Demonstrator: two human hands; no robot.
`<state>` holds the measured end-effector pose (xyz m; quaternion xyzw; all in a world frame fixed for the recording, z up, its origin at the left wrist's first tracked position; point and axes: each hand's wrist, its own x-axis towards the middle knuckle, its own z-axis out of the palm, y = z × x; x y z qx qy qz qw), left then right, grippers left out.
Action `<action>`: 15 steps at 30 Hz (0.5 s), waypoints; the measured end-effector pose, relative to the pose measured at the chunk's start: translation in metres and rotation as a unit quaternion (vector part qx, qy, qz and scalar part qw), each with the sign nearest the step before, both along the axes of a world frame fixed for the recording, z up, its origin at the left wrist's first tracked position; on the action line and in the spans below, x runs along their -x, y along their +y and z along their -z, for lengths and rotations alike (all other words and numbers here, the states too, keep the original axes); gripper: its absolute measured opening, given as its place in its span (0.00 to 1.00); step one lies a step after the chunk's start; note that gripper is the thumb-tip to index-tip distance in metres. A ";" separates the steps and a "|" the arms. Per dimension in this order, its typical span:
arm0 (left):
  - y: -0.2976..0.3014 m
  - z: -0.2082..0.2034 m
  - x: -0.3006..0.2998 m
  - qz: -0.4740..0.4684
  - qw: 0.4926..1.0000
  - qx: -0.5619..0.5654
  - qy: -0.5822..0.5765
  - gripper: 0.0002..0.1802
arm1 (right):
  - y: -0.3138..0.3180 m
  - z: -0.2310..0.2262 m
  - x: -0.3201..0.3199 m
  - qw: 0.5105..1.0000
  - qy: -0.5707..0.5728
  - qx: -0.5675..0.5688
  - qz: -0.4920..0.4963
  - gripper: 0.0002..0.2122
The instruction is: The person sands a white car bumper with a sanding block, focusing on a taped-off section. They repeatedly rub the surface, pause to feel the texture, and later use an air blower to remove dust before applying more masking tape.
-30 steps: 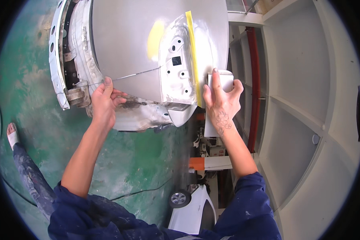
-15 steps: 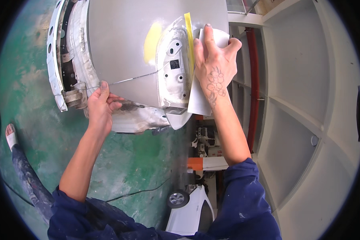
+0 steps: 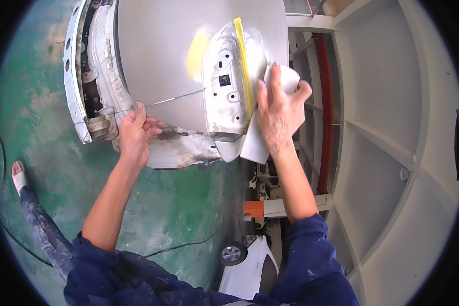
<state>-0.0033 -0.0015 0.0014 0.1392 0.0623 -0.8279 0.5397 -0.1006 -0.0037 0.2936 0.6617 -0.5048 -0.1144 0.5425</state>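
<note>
My left hand (image 3: 134,136) is at the lower edge of a grey car body panel (image 3: 158,56), thumb and fingertips pinched on a thin dark wire (image 3: 181,96). This wire stretches from the metal bracket on the left to the bare lamp recess (image 3: 223,104) in the panel. My right hand (image 3: 282,115) lies over a long white sheet (image 3: 254,145), fingers spread and bent around its upper part. Its underside is hidden, so I cannot tell whether it is sandpaper. A strip of yellow tape (image 3: 244,56) runs along the recess edge, just left of the sheet.
A yellow filler patch (image 3: 196,53) marks the panel. On the left is the bare bumper beam (image 3: 72,71). White ceiling framing (image 3: 377,137) and a red pipe (image 3: 322,117) stand to the right. Below are a white car (image 3: 247,270), a hose (image 3: 186,246) and a person's leg (image 3: 43,227).
My right hand has slid down along the panel edge with the white sheet, away from the top of the tape. The left hand keeps its pinch on the wire; the view has shifted slightly.
</note>
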 end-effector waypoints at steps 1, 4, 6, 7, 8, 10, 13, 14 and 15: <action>-0.002 0.002 0.002 -0.005 1.000 0.003 0.004 0.23 | 0.018 -0.001 0.012 1.000 0.013 0.008 0.017 0.25; 0.000 0.003 0.007 0.000 1.000 0.005 0.011 0.23 | -0.005 -0.002 -0.001 1.000 0.006 -0.005 0.014 0.23; 0.004 -0.002 0.011 0.007 1.000 -0.004 0.016 0.23 | -0.043 -0.003 -0.025 1.000 0.002 -0.020 -0.017 0.23; 0.008 -0.002 0.015 0.004 1.000 -0.014 0.020 0.23 | -0.059 0.000 -0.033 1.000 0.004 -0.024 -0.016 0.23; 0.011 -0.002 0.020 0.007 1.000 -0.020 0.023 0.23 | -0.063 0.001 -0.032 0.999 0.008 -0.030 -0.021 0.23; 0.005 0.002 0.010 0.003 1.000 -0.011 0.015 0.23 | -0.052 0.001 -0.030 0.999 0.009 -0.026 -0.031 0.23; 0.000 0.008 0.005 -0.007 1.000 0.000 0.010 0.22 | 0.013 -0.001 0.008 0.999 0.015 -0.047 -0.005 0.25; 0.001 0.010 0.005 -0.012 1.000 -0.007 0.005 0.22 | 0.018 0.000 0.015 0.998 0.012 -0.060 0.001 0.25; 0.002 0.004 0.010 -0.005 1.000 -0.008 0.009 0.22 | 0.009 -0.006 0.008 0.998 0.020 -0.067 -0.002 0.24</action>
